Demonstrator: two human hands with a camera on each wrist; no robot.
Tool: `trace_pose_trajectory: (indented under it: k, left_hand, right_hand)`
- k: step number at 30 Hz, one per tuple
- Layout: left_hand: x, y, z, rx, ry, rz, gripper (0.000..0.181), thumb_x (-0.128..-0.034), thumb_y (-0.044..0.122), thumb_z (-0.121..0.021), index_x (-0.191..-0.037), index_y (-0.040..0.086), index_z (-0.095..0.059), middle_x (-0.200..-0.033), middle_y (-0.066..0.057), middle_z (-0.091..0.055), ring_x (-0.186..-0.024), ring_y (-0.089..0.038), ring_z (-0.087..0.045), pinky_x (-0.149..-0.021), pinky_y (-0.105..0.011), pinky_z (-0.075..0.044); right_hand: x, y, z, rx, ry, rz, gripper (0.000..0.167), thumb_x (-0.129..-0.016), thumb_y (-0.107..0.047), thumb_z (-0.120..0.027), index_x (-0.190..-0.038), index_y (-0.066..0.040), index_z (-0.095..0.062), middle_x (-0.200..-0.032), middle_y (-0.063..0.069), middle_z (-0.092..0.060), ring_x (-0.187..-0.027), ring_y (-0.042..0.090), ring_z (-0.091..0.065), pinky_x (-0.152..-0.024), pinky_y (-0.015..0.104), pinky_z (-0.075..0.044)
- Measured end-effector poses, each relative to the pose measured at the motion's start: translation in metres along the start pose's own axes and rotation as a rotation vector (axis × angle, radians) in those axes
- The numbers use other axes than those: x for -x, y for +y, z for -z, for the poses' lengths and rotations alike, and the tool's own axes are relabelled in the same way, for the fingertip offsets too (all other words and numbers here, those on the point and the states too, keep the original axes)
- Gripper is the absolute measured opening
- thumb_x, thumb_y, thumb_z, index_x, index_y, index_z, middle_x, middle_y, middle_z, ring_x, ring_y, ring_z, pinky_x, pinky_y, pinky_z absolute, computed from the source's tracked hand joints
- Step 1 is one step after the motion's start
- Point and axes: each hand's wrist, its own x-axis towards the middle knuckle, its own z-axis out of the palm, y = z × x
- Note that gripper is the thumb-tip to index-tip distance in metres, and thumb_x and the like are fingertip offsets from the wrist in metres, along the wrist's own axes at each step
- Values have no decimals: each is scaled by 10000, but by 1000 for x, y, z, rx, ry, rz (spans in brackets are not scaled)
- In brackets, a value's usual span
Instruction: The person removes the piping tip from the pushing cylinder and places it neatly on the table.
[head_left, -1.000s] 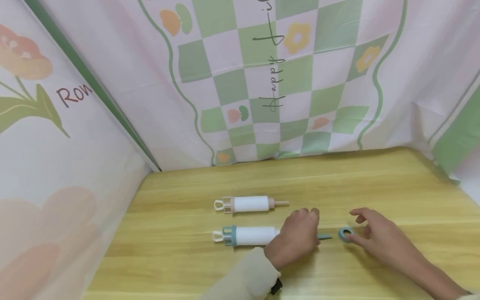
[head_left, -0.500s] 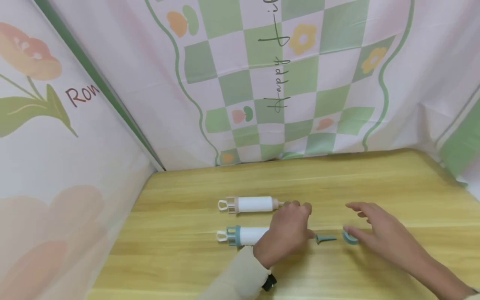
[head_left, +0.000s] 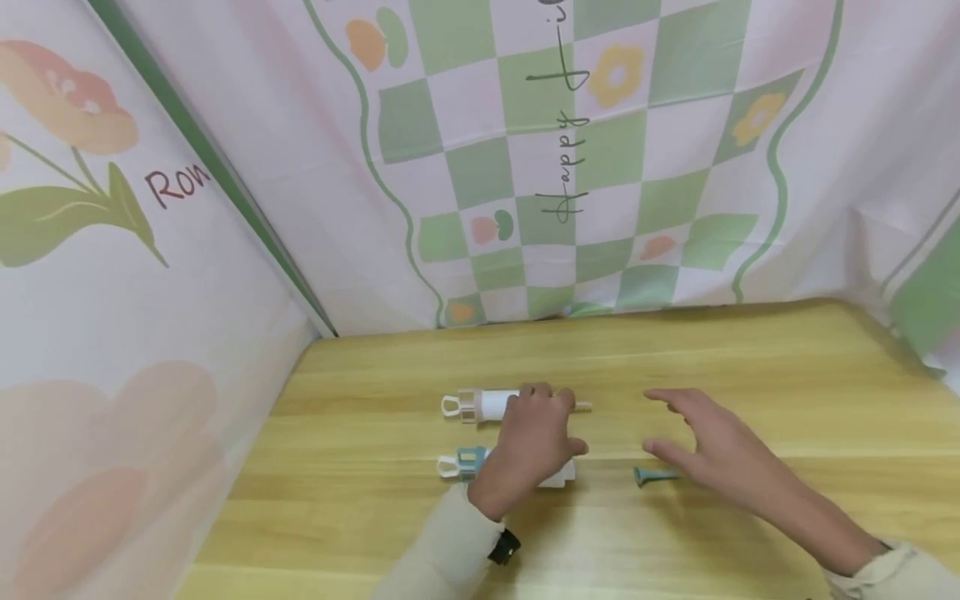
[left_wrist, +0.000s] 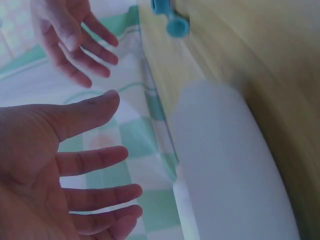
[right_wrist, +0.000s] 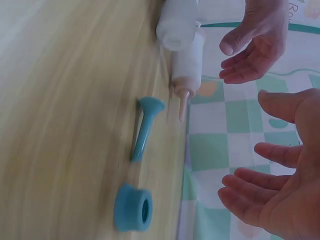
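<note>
Two syringe-like white tubes with pull handles lie side by side on the wooden table. The farther, pink-trimmed tube (head_left: pixel 495 406) has a thin pink nozzle (right_wrist: pixel 184 102) fitted. The nearer, teal-trimmed tube (head_left: pixel 561 477) shows a bare white end. My left hand (head_left: pixel 528 442) hovers over both tubes with loose fingers, holding nothing; it partly hides them in the head view. My right hand (head_left: pixel 712 446) is spread in the air, holding nothing. Below it lies a loose teal nozzle (right_wrist: pixel 145 127), flared end toward the tubes. A teal ring cap (right_wrist: pixel 132 207) lies past the nozzle, hidden in the head view.
The wooden table (head_left: pixel 375 533) meets a patterned cloth (head_left: pixel 532 275) hanging along its back edge. Another printed cloth (head_left: pixel 247 333) closes off the left side. A dark band (head_left: pixel 504 547) sits at the left sleeve cuff.
My left hand has moved left, away from the teal nozzle, which is now loose on the table. My right hand has let go of the teal ring cap and shifted left, fingers spread.
</note>
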Motion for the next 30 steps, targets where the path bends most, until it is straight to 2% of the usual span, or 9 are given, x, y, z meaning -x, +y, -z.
trace_pose_trajectory:
  k: [6,10,15,22,26,30]
  left_hand:
    - [7,-27,4,73,26,75,510,-829,422,-811,-1231,143,-664,-1296,-139,-571,-1192,-329,-517,-923,-469,-482]
    - [9,-44,6,106,55,99,511,-822,396,-825,-1223,120,-670,-1317,-182,-566,-1206,-388,-517,-923,-531,-488]
    - [12,-62,11,147,58,126,506,-820,370,-834,-1215,103,-665,-1302,-188,-570,-1191,-405,-523,-912,-531,-490]
    - [17,-85,16,246,74,155,543,-819,323,-842,-1257,80,-630,-1355,-227,-519,-1227,-436,-490,-981,-538,-453]
    - [19,-98,17,323,96,179,611,-791,277,-867,-1301,80,-594,-1416,-254,-453,-1243,-452,-471,-981,-550,-451]
    - [19,-111,18,403,75,216,695,-762,245,-881,-1358,101,-553,-1431,-240,-440,-1249,-435,-461,-964,-551,-462]
  right_hand:
    - [-9,-12,-5,7,-2,34,616,-896,-302,-768,-1376,0,-526,-1314,237,-562,-1124,436,-561,-859,627,-483]
    - [-15,-17,-5,6,-2,44,617,-903,-321,-760,-1380,-10,-524,-1325,219,-559,-1169,444,-541,-894,635,-465]
    - [-19,-21,-6,-4,-15,45,624,-908,-340,-752,-1386,-12,-520,-1323,215,-556,-1200,454,-519,-919,648,-445]
    - [-27,-21,-7,-8,-23,58,602,-914,-312,-748,-1378,0,-523,-1327,228,-551,-1198,448,-520,-931,640,-446]
    - [-35,-17,-7,-55,-54,44,604,-928,-290,-735,-1398,10,-503,-1336,248,-534,-1163,453,-539,-908,618,-473]
    - [-44,-11,-6,-116,-96,11,636,-936,-301,-725,-1418,28,-473,-1361,280,-509,-1167,479,-533,-926,619,-466]
